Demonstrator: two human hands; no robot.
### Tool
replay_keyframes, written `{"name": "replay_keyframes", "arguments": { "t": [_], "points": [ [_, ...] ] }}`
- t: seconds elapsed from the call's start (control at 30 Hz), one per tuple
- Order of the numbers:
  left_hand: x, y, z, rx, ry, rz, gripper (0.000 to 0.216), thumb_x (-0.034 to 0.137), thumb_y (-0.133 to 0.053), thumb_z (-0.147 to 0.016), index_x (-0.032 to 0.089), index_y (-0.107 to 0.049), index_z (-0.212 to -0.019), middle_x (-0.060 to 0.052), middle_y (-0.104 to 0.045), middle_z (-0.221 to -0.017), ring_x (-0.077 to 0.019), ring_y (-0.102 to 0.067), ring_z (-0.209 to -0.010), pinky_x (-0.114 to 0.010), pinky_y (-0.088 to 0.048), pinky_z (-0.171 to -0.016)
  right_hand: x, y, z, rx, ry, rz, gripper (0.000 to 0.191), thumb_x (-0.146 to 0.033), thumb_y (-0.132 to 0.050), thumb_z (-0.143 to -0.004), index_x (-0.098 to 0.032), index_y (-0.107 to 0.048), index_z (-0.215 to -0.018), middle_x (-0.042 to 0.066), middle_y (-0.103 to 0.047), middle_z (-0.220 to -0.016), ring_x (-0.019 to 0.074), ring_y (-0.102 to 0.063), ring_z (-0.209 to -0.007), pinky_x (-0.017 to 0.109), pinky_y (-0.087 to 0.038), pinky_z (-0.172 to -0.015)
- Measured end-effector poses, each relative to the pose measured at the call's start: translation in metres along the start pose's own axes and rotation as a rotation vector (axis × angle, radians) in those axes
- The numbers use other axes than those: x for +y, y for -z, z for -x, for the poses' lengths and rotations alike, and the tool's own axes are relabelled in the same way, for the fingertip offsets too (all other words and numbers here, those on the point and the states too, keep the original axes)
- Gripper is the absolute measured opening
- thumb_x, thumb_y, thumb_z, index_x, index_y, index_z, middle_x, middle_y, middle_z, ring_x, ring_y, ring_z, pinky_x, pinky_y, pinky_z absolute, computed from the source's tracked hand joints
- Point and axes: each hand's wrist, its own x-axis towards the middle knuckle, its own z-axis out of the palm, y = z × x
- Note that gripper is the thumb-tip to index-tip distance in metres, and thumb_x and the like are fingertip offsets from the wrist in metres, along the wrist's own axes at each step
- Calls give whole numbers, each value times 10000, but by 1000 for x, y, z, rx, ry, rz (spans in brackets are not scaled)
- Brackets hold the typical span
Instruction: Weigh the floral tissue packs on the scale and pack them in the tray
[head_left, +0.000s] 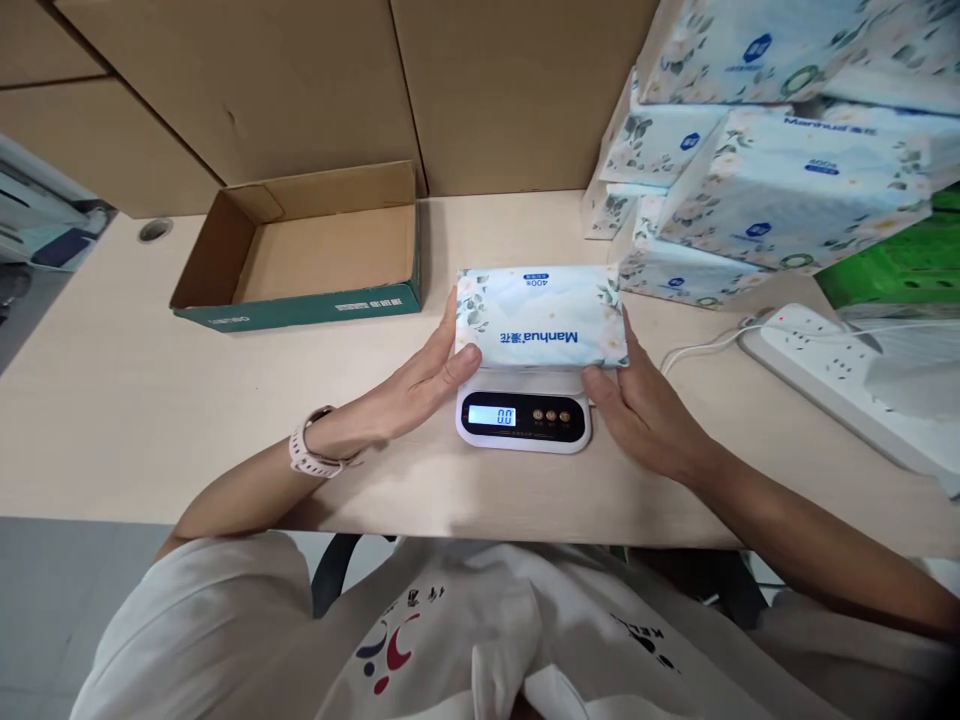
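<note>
Between my two hands is a pack of tissues (540, 315), pale blue with printed flowers and "Manhua" lettering. My left hand (424, 385) presses on its left end, thumb at the front edge. On the opposite end my right hand (637, 410) grips it the same way. Directly beneath the pack is a white digital kitchen scale (525, 440), its lit display reading 0.0. The pack hides most of the weighing plate, so I cannot tell whether it touches the plate.
An open cardboard box (315, 260) with a green front lies at the back left. Stacked tissue packs (795, 200) rise at the back right, beside a green crate (892, 250). A white power strip (832, 370) with cables sits at right. Brown cardboard (517, 90) walls the back.
</note>
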Motion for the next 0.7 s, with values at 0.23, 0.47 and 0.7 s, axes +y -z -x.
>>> {"name": "replay_keyframes", "arguments": {
  "t": [0.23, 0.47, 0.7],
  "points": [
    [-7, 0, -3, 13, -14, -61, 757, 746, -521, -1058, 357, -447, -1703, 18, -167, -1902, -303, -31, -1789, -474, 2, -1477, 13, 0, 3, 81, -22, 52, 693, -586, -325, -1102, -409, -241, -1767, 121, -653, -1570, 388, -618, -1425, 775, -435, -1233],
    [-46, -3, -20, 456, 111, 357, 572, 685, -614, -1028, 280, -671, -1428, -95, -605, -1666, -324, -519, -1604, -502, -382, -1364, 32, -2, 5, 500, 17, -161, 646, -645, -274, -1090, -493, -353, -1713, 73, -536, -1726, 374, -538, -1601, 698, -446, -1269],
    [-53, -2, -29, 591, 163, 499, 346, 480, -620, -996, 200, -717, -1175, -133, -779, -1346, -290, -694, -1373, -442, -495, -1234, 37, -6, 0, 599, 9, -319, 555, -608, -373, -1061, -548, -536, -1588, 35, -657, -1615, 348, -704, -1417, 646, -496, -1207]
  ]
}}
